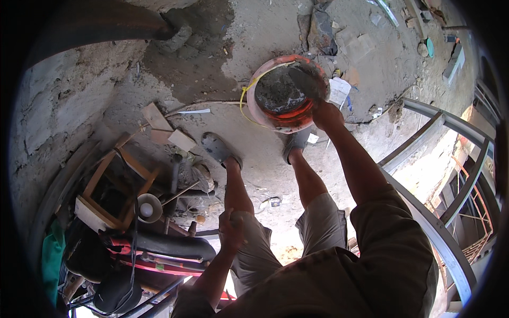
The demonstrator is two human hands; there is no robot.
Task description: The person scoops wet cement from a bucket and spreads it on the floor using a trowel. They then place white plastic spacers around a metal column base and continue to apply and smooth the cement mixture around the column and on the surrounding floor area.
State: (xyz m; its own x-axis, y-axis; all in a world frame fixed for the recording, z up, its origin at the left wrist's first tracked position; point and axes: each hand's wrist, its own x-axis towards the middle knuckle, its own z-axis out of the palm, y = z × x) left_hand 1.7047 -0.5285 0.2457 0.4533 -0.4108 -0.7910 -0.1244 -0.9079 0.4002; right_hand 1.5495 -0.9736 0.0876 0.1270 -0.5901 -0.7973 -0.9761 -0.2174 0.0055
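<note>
An orange bucket (296, 117) with a pale rim and a yellow handle (243, 99) stands on the floor just beyond my feet. Wet grey mortar (280, 89) lies inside it. At the bucket's right rim, my right hand (327, 115) is closed around the handle of a trowel, whose dark blade (306, 80) reaches over the mortar. The trowel's handle is mostly hidden by my fingers. My left hand (231, 230) rests against my left knee, its fingers loosely bent, with nothing visible in it.
A damp patch (185, 66) darkens the floor beyond the bucket, beside a rusty beam (101, 24). Left of my legs are a wooden frame (95, 177), a white lamp-like cup (149, 208) and a red-black padded object (164, 248). A metal frame (437, 222) stands at right.
</note>
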